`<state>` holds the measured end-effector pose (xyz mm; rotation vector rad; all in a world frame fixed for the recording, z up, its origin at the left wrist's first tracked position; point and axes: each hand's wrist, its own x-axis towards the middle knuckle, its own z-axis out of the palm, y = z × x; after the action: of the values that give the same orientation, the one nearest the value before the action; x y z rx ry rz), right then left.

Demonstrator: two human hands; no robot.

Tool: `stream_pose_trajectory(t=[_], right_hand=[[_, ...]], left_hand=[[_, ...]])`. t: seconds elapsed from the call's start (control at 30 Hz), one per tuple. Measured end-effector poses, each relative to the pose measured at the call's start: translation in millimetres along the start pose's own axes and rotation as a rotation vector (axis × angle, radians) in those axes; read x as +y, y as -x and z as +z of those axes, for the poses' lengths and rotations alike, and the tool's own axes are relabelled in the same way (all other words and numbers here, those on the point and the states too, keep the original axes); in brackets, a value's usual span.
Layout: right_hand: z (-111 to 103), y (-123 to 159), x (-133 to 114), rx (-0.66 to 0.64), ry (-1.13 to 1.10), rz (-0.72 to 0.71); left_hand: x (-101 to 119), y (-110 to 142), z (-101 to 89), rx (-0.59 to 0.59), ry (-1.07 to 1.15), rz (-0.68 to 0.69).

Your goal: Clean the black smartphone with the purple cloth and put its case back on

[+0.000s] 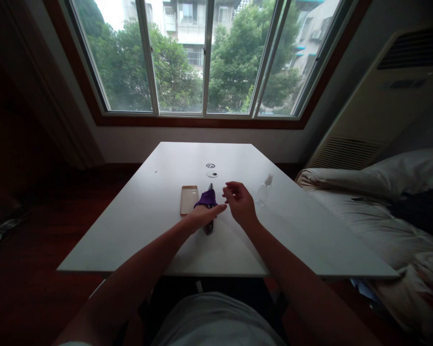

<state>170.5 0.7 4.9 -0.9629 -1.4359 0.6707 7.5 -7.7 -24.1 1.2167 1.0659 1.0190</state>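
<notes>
On the white table my left hand presses a purple cloth onto a dark phone that lies lengthwise under it; the phone's ends stick out at front and back. My right hand hovers just right of the cloth with its fingers loosely curled and nothing in it. A tan phone case lies flat just left of the cloth. A small clear spray bottle stands to the right of my right hand.
Two small round objects lie further back on the table. A bed with pale bedding is close on the right. A large window fills the far wall, and dark wooden floor lies to the left.
</notes>
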Motion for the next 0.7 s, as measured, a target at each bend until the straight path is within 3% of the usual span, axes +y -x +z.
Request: stream_pose_trajectory(t=[0.17,0.3,0.53,0.7], right_hand=[[1.6,-4.7,7.4,-0.290,-0.069,0.371],[0.3,-4.3,1.9,-0.408,-0.186,0.535],[-6.3,-8.6,9.2,-0.321,-0.259,0.691],[-10.2,-10.7,19.8,-0.278,-0.413,0.664]], left_hand=[[14.4,7.2,1.1,0.013,-0.276,0.236],[20.8,9.9,1.2,-0.038,-0.417,0.271],[14.3,11.9,-0.6,0.048,-0.263,0.395],[16.7,12.9,1.5,0.004,-0.216,0.386]])
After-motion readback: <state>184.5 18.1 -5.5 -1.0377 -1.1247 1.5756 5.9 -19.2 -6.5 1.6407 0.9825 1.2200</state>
